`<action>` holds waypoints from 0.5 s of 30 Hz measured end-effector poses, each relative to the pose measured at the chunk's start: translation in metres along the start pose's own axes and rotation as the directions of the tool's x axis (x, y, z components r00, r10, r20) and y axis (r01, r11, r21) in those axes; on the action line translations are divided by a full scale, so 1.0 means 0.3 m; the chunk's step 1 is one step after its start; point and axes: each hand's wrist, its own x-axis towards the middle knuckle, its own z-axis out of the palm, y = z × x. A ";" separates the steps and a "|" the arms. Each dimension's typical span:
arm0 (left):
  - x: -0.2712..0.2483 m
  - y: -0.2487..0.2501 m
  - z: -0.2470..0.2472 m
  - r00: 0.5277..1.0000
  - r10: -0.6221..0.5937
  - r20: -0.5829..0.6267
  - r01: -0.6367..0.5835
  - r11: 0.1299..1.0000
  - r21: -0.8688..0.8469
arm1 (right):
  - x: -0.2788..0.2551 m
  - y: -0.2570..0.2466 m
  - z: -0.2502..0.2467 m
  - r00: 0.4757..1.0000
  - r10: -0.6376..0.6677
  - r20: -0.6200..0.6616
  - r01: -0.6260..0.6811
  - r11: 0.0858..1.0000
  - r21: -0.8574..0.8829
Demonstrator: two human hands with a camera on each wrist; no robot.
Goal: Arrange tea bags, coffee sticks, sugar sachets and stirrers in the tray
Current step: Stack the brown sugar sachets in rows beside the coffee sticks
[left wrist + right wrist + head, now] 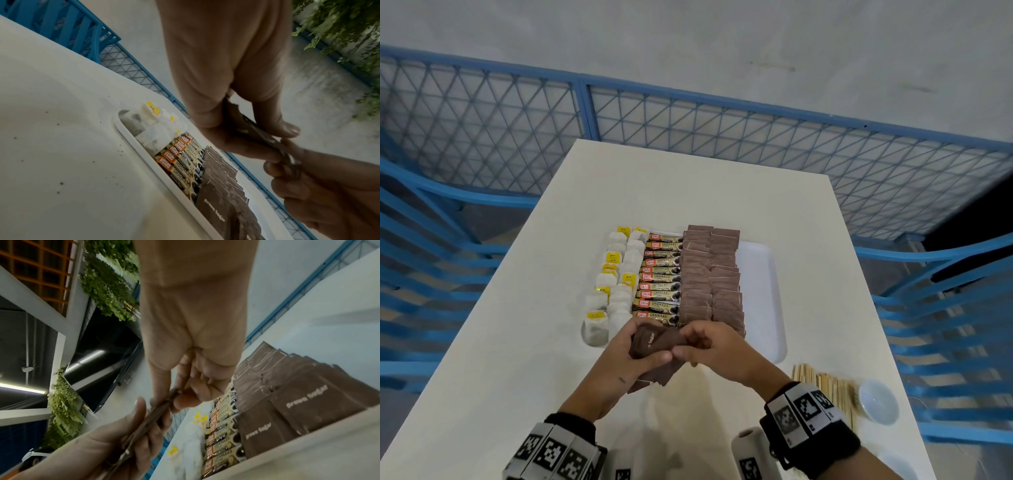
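Head view: over the white worktop, the left hand and right hand together grip a stack of sugar sachets just before the tray, which holds tea bags, coffee sticks and brown sachets in rows. Stirrers lie beside a bowl.

Left wrist view: thumb and fingers pinch the stack's edge.

Right wrist view: the fingers are curled on the same stack.
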 end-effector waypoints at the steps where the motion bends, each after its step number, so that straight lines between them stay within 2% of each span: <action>1: -0.002 0.002 0.000 1.000 0.004 -0.008 -0.004 1.000 -0.005 | 0.001 -0.002 0.002 1.000 0.007 0.013 -0.007 1.000 0.026; 7: 0.002 -0.007 -0.021 0.996 -0.002 -0.086 -0.005 0.997 -0.082 | -0.005 0.016 0.001 0.995 0.097 0.001 -0.094 0.961 0.261; 10: 0.009 -0.022 -0.042 0.991 -0.027 -0.128 0.009 0.990 -0.142 | 0.002 0.051 -0.018 0.981 0.163 -0.106 -0.115 0.927 0.358; 13: 0.012 -0.024 -0.058 0.986 -0.049 -0.158 0.018 0.981 -0.194 | 0.026 0.114 -0.045 0.924 0.198 -0.327 -0.154 0.976 0.155; 15: 0.014 -0.023 -0.065 0.986 -0.058 -0.159 0.020 0.973 -0.231 | 0.033 0.135 -0.048 0.911 0.142 -0.388 -0.147 0.989 0.018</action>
